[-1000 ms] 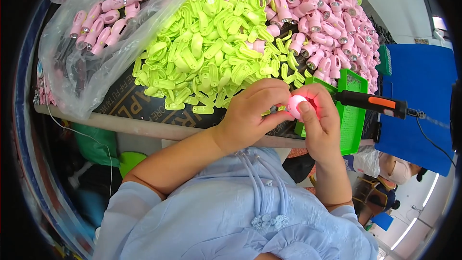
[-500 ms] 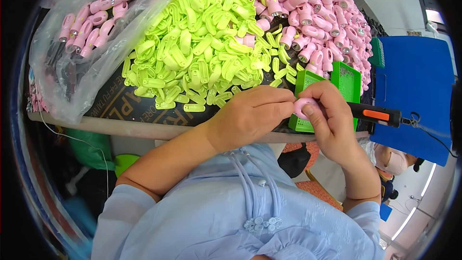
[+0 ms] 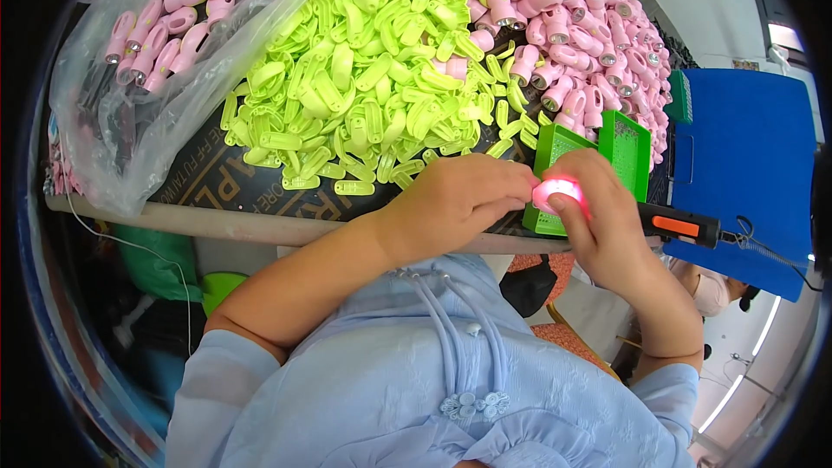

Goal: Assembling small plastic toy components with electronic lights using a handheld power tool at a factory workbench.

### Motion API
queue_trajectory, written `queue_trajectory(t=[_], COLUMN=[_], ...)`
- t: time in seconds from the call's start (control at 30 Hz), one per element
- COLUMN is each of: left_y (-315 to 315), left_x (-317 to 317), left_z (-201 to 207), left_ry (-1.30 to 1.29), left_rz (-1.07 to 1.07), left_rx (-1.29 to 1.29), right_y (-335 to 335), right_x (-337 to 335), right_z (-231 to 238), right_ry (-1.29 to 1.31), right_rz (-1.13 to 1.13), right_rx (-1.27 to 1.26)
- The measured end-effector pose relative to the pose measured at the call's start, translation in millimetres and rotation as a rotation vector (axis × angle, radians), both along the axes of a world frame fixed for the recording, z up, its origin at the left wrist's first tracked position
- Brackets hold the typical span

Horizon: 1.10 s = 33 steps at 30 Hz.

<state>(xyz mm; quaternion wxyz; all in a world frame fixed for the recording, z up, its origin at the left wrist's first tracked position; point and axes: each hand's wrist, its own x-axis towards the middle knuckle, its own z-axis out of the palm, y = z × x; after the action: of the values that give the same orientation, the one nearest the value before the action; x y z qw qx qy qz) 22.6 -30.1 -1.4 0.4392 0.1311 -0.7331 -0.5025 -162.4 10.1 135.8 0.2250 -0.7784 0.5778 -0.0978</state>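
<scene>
A small pink flashlight, glowing bright pinkish-white, is in my right hand, whose fingers and thumb wrap round it. My left hand is closed, its fingertips pinched against the flashlight's left end; anything small between them is hidden. Both hands are above the table's front edge, partly over a green tray. Just right of my right hand sticks out a black electric screwdriver with an orange switch; its front end is hidden, and I cannot tell whether the hand touches it.
Lime-green plastic covers are heaped in the middle, with a large pile of pink flashlights behind and right. A clear plastic bag with several flashlights lies left. A second green tray holds small parts. A blue panel stands right.
The flashlight in my right hand has lit up. Both hands have barely shifted, and the screwdriver's visible end sits slightly lower.
</scene>
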Motion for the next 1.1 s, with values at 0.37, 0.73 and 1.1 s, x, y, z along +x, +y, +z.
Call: queue_trajectory(t=[0.37, 0.73, 1.1], left_y=[-30, -39, -41], left_x=[-6, -6, -11], left_z=[32, 37, 44], left_ry=[0.118, 0.113, 0.03], left_rz=[-0.516, -0.617, -0.509], left_rx=[0.895, 0.833, 0.562], right_y=[-7, -10, -9], right_x=[7, 6, 4], right_z=[23, 26, 29], right_ry=[0.087, 0.203, 0.386], right_rz=[0.235, 0.41, 0.521], right_rx=[-0.213, -0.293, -0.339])
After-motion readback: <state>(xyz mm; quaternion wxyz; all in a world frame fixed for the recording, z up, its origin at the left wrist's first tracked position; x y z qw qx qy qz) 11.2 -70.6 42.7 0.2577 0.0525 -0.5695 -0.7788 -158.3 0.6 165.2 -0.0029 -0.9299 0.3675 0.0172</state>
